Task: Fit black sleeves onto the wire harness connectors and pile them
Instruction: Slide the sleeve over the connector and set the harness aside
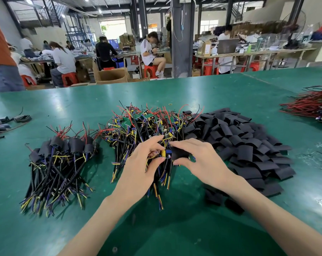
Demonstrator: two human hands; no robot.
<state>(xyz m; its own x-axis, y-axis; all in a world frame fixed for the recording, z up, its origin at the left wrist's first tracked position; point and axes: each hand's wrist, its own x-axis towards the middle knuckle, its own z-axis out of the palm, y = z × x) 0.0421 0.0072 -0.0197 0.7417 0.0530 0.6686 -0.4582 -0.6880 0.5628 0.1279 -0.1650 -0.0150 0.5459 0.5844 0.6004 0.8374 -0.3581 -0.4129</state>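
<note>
Several heaps on green worktop (64, 100): sleeved harnesses (60, 154), bare harnesses (147, 122), sleeves (248, 145). left hand (143, 163) pinches harness (163, 153), right hand (199, 159) pinches sleeve (179, 153); workers (63, 60) seated behind.

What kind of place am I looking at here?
Most likely an electronics assembly workshop: a long green worktable heaped with wire harnesses and black sleeves, with other workers seated on red stools behind.

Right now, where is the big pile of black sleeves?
In the head view, the pile of black sleeves lies on the right side of the green table, touching the middle heap of wires and just beside the right hand.
</note>
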